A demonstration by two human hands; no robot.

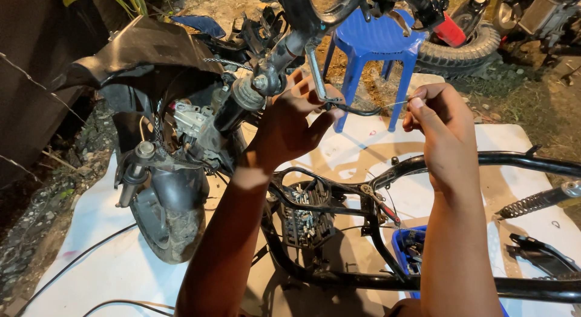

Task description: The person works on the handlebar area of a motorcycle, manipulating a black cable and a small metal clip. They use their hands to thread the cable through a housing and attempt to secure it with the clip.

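Both forearms raised; left hand (290, 126) fingers curled, right hand (439, 126) fingers pinched.

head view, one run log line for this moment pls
left hand: holds black cable end | right hand: pinches thin wire | below: motorbike frame

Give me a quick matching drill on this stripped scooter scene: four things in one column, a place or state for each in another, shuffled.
Things:
1. left hand
2. right hand
3. blue plastic chair
4. blue bin

Places or states:
a. stands beyond the hands, beside a tyre
b. pinches the thin wire
c. grips the black cable's end
d. sits low, behind the frame tube

Pairs: 1-c, 2-b, 3-a, 4-d
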